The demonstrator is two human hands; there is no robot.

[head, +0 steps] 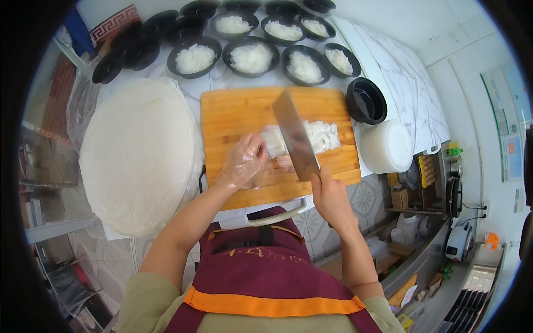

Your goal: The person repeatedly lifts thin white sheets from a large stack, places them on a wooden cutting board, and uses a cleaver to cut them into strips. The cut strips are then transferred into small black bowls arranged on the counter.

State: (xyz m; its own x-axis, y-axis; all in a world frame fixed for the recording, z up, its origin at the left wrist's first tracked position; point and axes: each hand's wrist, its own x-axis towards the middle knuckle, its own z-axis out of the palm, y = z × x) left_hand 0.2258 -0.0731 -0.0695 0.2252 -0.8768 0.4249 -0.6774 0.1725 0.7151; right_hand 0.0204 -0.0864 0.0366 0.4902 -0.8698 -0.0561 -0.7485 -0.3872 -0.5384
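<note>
My right hand (332, 200) grips the handle of a broad-bladed cleaver (295, 135), its blade across a folded white noodle sheet on a wooden cutting board (233, 110). To the blade's right lie cut white strips (324, 136). My left hand (246, 161), in a clear plastic glove, rests with curled fingers at the left end of the uncut folded sheet (273, 141). Left of the board is a large stack of round white sheets (139, 156) on plastic film. Whether the blade touches the board is unclear.
Black bowls holding white strips (251, 57) stand behind the board, with empty black bowls (141, 52) at the back left. A stack of black bowls (366, 100) and a stack of white round lids (387, 145) stand right of the board. A drawer handle (287, 213) is before my apron.
</note>
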